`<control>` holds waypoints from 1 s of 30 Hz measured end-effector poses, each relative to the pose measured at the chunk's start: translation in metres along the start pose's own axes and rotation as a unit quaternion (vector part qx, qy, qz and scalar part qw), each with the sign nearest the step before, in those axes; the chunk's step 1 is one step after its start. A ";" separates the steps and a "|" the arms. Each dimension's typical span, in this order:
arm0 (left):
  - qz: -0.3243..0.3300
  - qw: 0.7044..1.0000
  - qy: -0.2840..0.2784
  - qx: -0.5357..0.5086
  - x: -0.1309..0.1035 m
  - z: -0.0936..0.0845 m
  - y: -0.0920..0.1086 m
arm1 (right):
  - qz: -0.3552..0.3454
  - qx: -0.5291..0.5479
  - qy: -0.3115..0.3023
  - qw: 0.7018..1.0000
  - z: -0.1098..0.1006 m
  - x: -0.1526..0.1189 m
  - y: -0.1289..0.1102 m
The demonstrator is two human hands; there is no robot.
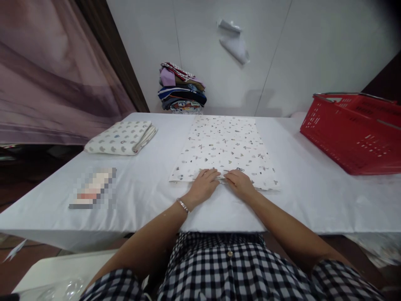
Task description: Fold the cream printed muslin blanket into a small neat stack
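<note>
A white cloth (225,144) with a small printed pattern lies flat on the table in front of me, its near edge towards my body. My left hand (205,184), with a bracelet at its wrist, has its fingers closed on the middle of that near edge. Close beside it, my right hand (241,183) pinches the same edge, thumb and fingers together. The fingertips of the two hands almost meet. Thumbs and the underside of the edge are partly hidden by the hands.
A folded cloth with grey motifs (120,138) lies at the left, beyond a pixelated flat item (94,188). A red plastic basket (357,129) stands at the right on the white-covered table (300,196). Behind the table is a stack of folded fabrics (181,90).
</note>
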State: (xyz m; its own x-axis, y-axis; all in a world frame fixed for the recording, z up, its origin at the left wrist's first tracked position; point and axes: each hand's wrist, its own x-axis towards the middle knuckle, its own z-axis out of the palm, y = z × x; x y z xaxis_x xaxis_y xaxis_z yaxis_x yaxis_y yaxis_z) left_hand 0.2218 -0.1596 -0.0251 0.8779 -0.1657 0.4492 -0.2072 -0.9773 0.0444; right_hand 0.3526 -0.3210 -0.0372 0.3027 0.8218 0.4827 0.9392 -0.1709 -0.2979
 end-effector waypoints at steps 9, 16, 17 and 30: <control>-0.028 0.999 -0.010 0.012 0.004 0.006 -0.002 | -0.023 -0.011 0.031 0.999 0.004 -0.001 0.000; -0.038 0.998 0.046 0.003 0.004 0.003 0.000 | -0.056 -0.002 0.032 0.998 -0.001 0.000 -0.006; -0.044 0.998 0.051 -0.003 0.005 0.004 0.000 | -0.060 -0.003 0.025 0.998 -0.002 0.000 -0.007; -0.071 0.997 0.025 -0.032 0.003 0.005 -0.005 | -0.018 -0.050 0.007 0.999 0.003 0.002 -0.003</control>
State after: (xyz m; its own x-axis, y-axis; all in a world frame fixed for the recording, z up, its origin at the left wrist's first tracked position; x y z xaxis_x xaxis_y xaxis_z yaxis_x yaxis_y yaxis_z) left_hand 0.2278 -0.1556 -0.0282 0.8782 -0.0181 0.4780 -0.1114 -0.9795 0.1676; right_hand 0.3502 -0.3173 -0.0384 0.2698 0.8208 0.5035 0.9608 -0.1951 -0.1968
